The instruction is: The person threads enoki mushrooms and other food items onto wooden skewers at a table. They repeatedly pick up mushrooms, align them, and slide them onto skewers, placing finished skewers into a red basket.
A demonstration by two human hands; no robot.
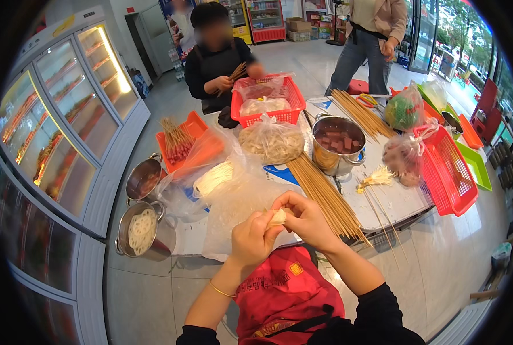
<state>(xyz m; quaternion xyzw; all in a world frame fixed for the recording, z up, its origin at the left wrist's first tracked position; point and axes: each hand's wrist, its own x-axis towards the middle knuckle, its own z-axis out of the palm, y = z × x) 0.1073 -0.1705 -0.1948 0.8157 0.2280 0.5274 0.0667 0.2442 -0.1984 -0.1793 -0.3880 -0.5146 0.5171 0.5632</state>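
Note:
Both of my hands are raised over the near edge of the table. My left hand point(251, 235) pinches a small pale bundle of what look like enoki mushrooms point(277, 218). From the other side, my right hand point(305, 219) grips the same bundle with bent fingers. Beneath my hands lies a clear plastic sheet or bag point(226, 224). More white enoki mushrooms point(215, 177) sit in clear plastic just beyond it. Loose bamboo skewers point(325, 196) fan out beyond my right hand. Farther right, skewered enoki mushrooms point(379, 177) rest on the table, their sticks overhanging its edge.
Steel pots hold lotus root slices point(142, 233) and dark red cubes point(339, 143). An orange tray point(200, 125) carries skewered food. Red baskets point(299, 101) and a bagged pile of pale food point(271, 144) stand farther back. Across the table, a person point(217, 60) holds skewers; another stands behind.

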